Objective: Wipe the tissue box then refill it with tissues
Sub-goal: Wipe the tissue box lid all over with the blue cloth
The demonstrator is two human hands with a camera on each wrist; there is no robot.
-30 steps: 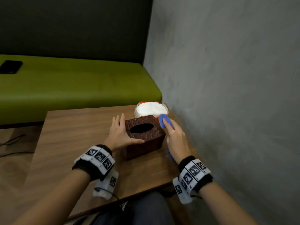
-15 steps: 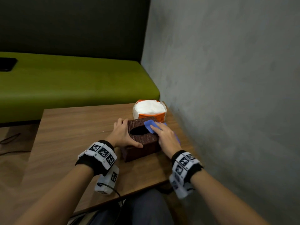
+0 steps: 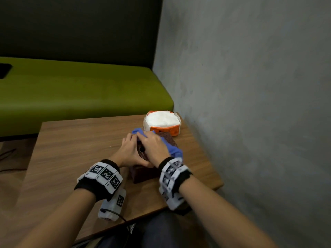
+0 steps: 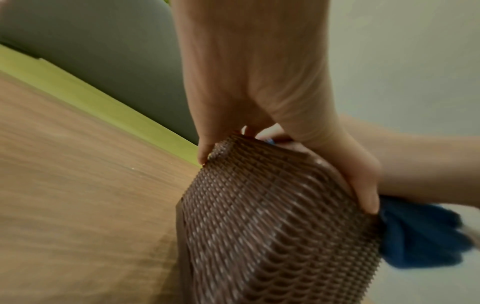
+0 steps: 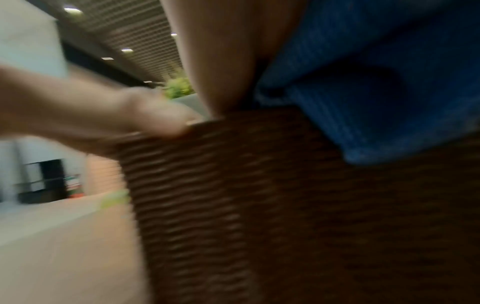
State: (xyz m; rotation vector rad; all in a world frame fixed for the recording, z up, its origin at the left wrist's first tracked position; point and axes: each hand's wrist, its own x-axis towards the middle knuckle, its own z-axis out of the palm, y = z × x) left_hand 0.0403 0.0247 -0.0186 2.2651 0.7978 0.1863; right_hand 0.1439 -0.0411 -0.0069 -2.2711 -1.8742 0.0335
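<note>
Right hand [image 3: 152,144] fingers now press blue cloth [image 3: 172,149] flat across tissue box [image 3: 143,173] top, swept left from far corner. Left hand [image 3: 129,152] fingers clamp box's left side. Wiping underway; refill pack [image 3: 162,122] beyond fingertips untouched.

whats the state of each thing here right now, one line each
brown woven tissue box: on the wooden table, slot up, no tissues showing
blue cloth: pressed onto the box top
white tissue pack in orange wrapper: behind the box, top open, still full
left hand: gripping the box's left side
right hand: flat on the cloth
black phone: lying on the green bench
</note>
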